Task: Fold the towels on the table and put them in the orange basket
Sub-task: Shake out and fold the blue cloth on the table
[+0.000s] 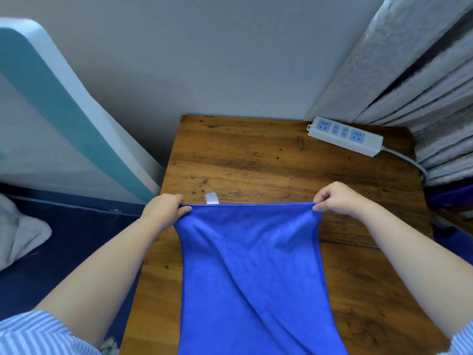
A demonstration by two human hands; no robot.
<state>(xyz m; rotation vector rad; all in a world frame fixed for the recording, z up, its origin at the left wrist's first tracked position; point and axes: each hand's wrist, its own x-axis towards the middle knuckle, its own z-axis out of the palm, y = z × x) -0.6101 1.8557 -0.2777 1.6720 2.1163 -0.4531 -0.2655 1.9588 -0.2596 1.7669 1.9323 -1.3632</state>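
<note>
Both hands have a pinching grip on the blue towel, left hand and right hand each on a top corner, over the wooden bench.

This looks like a room in a home, likely a bedroom. A worn wooden table stands against a plain grey wall, with a power strip at its far right, pale curtains beside it and rumpled white bedding at left.

Blue towel w/ white tag, stretched lengthwise over table, top edge lifted.
</note>
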